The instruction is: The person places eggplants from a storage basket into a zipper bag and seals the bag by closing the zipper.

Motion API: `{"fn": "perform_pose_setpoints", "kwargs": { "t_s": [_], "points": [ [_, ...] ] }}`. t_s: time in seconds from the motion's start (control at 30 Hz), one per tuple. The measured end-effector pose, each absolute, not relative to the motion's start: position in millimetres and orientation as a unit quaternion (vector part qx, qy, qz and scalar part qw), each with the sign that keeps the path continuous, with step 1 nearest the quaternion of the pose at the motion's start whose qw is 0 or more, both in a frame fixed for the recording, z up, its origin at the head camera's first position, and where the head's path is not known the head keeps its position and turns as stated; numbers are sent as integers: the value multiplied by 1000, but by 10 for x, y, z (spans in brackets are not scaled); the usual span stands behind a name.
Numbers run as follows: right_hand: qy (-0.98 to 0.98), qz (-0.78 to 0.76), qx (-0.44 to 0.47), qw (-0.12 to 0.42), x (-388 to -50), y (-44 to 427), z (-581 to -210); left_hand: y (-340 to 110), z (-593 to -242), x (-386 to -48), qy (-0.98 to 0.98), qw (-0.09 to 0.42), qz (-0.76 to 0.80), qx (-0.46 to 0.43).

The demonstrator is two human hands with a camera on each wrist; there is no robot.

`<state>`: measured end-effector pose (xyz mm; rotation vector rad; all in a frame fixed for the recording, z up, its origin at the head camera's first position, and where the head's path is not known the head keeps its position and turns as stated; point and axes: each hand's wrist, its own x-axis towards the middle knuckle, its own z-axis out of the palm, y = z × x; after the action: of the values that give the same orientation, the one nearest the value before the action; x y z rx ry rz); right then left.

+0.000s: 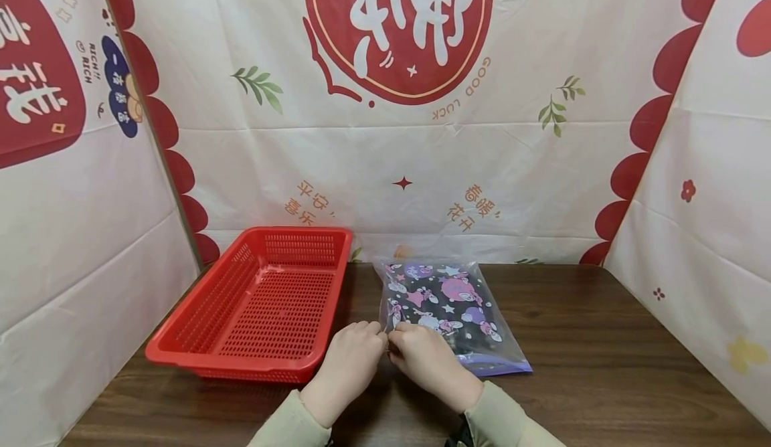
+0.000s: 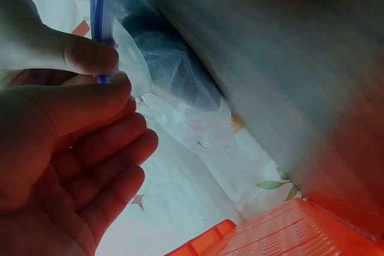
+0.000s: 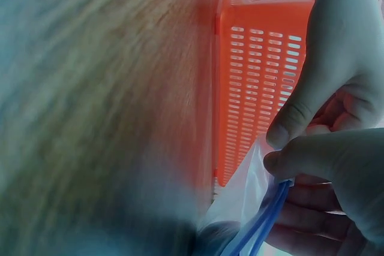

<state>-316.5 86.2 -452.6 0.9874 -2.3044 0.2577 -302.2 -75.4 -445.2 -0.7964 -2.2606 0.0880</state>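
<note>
A clear zip bag (image 1: 448, 300) lies flat on the table, showing a black, pink and purple cartoon pattern; something dark (image 2: 171, 58) is inside. Its blue-purple zip edge (image 1: 500, 369) faces the person. At the left end of that edge, my left hand (image 1: 355, 353) pinches the bag's corner between thumb and forefinger, its other fingers loosely bent. Right beside it, my right hand (image 1: 427, 360) pinches the zip strip (image 3: 267, 217). The thumbs nearly meet in the right wrist view. From the head view, the fingertips are mostly hidden.
A red perforated plastic basket (image 1: 283, 306) stands left of the bag, near the left hand. Dark wood tabletop (image 1: 602, 346) extends to the right. Printed white cloth walls (image 1: 391, 146) enclose the back and both sides.
</note>
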Motion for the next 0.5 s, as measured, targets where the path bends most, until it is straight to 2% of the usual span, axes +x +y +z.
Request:
{"fn": "perform_pose_setpoints", "kwargs": {
  "t_s": [0.5],
  "points": [
    [-872,106,382,287,-3187,877,-4516,-773,-4472,-3043,-885,348,37,-308]
  ]
}}
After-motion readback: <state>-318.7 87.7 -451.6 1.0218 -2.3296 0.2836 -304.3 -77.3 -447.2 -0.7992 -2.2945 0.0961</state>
